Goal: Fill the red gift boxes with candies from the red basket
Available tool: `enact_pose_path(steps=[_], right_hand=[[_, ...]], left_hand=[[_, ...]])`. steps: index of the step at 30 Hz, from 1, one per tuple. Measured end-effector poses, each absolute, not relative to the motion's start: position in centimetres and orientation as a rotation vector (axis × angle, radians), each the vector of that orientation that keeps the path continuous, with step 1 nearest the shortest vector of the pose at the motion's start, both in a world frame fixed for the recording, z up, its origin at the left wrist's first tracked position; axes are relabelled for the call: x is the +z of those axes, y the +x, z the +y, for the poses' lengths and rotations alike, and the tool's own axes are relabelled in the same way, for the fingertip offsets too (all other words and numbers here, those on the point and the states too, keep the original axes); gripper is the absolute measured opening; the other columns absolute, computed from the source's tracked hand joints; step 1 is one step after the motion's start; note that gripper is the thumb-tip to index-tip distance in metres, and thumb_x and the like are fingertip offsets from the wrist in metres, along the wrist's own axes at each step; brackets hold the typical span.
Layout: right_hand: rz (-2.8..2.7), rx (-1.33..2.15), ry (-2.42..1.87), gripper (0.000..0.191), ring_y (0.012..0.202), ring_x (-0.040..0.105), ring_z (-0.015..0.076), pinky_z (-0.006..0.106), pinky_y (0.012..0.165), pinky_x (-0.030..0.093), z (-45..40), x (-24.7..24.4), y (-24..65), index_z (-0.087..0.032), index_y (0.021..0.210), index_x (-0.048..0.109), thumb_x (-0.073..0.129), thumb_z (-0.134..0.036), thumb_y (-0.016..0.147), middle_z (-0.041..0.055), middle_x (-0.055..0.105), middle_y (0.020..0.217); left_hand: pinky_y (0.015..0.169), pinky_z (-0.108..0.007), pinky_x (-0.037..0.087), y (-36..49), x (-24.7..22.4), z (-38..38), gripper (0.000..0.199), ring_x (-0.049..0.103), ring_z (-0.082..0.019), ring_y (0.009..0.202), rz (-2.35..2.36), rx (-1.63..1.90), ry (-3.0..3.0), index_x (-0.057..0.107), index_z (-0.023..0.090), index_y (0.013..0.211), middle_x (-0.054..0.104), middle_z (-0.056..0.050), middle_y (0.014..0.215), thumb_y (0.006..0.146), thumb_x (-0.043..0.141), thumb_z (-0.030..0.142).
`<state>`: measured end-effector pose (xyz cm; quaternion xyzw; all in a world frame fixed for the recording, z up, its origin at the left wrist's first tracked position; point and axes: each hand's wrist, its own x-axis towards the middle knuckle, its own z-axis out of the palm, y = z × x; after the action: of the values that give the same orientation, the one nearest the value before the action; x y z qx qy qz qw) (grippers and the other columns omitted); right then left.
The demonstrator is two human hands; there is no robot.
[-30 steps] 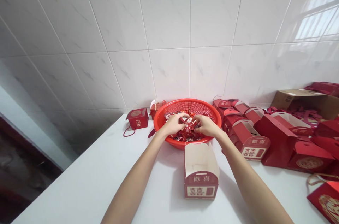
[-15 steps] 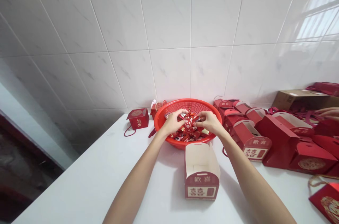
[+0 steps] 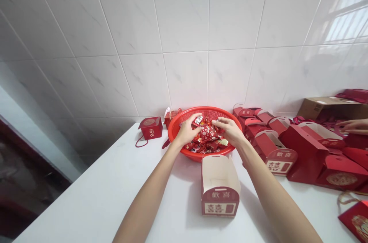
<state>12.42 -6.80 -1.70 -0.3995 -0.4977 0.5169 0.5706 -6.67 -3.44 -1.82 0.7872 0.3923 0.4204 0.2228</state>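
A round red plastic basket (image 3: 211, 110) holds many red-wrapped candies (image 3: 208, 133). Over its left part, my left hand (image 3: 188, 131) has thumb and fingers apart around the candies, touching a red and white packet (image 3: 198, 120). My right hand (image 3: 228, 130) is over the basket's right side, thumb and fingertips pinched together; what they hold, if anything, is too small to name. In front of the basket, between my forearms, stands an open red box (image 3: 220, 201) with a cream inside.
A small closed red box (image 3: 151, 128) with a cord stands left of the basket. Many red boxes (image 3: 304, 153) crowd the right side, with a cardboard carton (image 3: 322, 108) behind. Another person's hand (image 3: 355, 126) reaches in at the right edge. A tiled wall (image 3: 184, 78) rises behind.
My right hand has lifted slightly and its fingers have drawn away from the candies in the middle. The other person's hand has moved slightly left.
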Motion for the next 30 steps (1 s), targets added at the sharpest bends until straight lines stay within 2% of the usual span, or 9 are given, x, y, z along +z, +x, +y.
enact_pose_path(steps=[5,8,13,18,22,24,27,28,30], right_hand=[[-1.144,1.267,-0.926,0.056,0.058,0.053,0.0105,0.022,0.051,0.043,-6.6,-1.9,12.5,-0.02,0.073,0.052,0.088,-0.056,0.05,-0.0045,0.057,0.068],[-1.17,1.282,-0.915,0.052,0.059,0.053,0.0096,0.022,0.054,0.043,-6.8,-1.8,12.4,-0.02,0.072,0.052,0.087,-0.054,0.053,-0.0053,0.057,0.067],[-1.282,1.386,-0.91,0.044,0.068,0.062,0.0133,0.025,0.062,0.05,-7.5,-1.4,12.3,-0.018,0.073,0.061,0.088,-0.049,0.057,-0.0018,0.065,0.073],[-1.353,1.421,-0.919,0.048,0.07,0.066,0.0172,0.031,0.065,0.056,-7.2,-1.7,12.4,-0.017,0.079,0.068,0.088,-0.053,0.054,0.0018,0.07,0.077],[-1.363,1.308,-0.938,0.043,0.063,0.061,0.0142,0.027,0.06,0.05,-6.5,-2.5,12.4,-0.017,0.072,0.064,0.086,-0.051,0.058,-0.0008,0.066,0.068],[-1.37,1.237,-0.946,0.041,0.061,0.057,0.0126,0.025,0.059,0.046,-6.3,-2.7,12.5,-0.017,0.07,0.061,0.084,-0.05,0.061,-0.0023,0.063,0.066],[-1.395,1.138,-0.943,0.039,0.062,0.053,0.0109,0.025,0.061,0.043,-6.3,-2.7,12.5,-0.018,0.069,0.059,0.081,-0.05,0.065,-0.0042,0.059,0.065],[-1.409,1.113,-0.937,0.038,0.063,0.053,0.0112,0.025,0.063,0.043,-6.4,-2.6,12.5,-0.018,0.07,0.06,0.08,-0.05,0.066,-0.0041,0.059,0.066],[-1.453,1.076,-0.92,0.036,0.068,0.055,0.0128,0.026,0.067,0.043,-6.5,-2.3,12.3,-0.017,0.072,0.062,0.08,-0.048,0.067,-0.0032,0.061,0.069]], left_hand=[[0.114,-0.036,0.039,-6.6,-1.9,-3.2,0.046,0.054,-0.024,0.131,1.015,1.201,2.173,0.063,0.019,0.125,0.064,-0.006,0.135,0.08,0.063,0.013],[0.114,-0.036,0.039,-6.6,-1.9,-3.1,0.044,0.055,-0.023,0.13,1.018,1.22,2.16,0.064,0.019,0.124,0.065,-0.006,0.133,0.08,0.064,0.014],[0.113,-0.037,0.04,-6.6,-2.0,-2.9,0.043,0.057,-0.022,0.128,1.047,1.221,2.136,0.064,0.02,0.123,0.065,-0.007,0.133,0.081,0.065,0.014],[0.112,-0.035,0.041,-6.7,-2.3,-2.5,0.04,0.057,-0.023,0.128,0.992,1.214,2.122,0.065,0.019,0.121,0.066,-0.007,0.13,0.081,0.067,0.018],[0.101,-0.035,0.051,-6.6,-2.6,-2.4,0.039,0.065,-0.024,0.114,1.013,1.157,2.069,0.064,0.018,0.121,0.065,-0.009,0.132,0.082,0.068,0.022],[0.082,-0.034,0.058,-6.4,-2.6,-2.6,0.044,0.072,-0.022,0.091,1.086,1.056,1.957,0.06,0.018,0.129,0.069,-0.01,0.12,0.087,0.065,0.029],[0.055,-0.029,0.055,-6.0,-2.1,-3.1,0.053,0.066,-0.018,0.056,1.203,0.881,1.781,0.05,0.019,0.142,0.071,-0.003,0.077,0.095,0.057,0.042],[0.052,-0.028,0.053,-5.9,-1.8,-3.4,0.054,0.063,-0.017,0.05,1.212,0.852,1.753,0.048,0.019,0.143,0.066,0.0,0.066,0.096,0.055,0.045],[0.051,-0.027,0.051,-5.8,-1.2,-3.7,0.053,0.06,-0.016,0.047,1.167,0.842,1.713,0.052,0.019,0.141,0.061,0.003,0.056,0.097,0.052,0.049]])
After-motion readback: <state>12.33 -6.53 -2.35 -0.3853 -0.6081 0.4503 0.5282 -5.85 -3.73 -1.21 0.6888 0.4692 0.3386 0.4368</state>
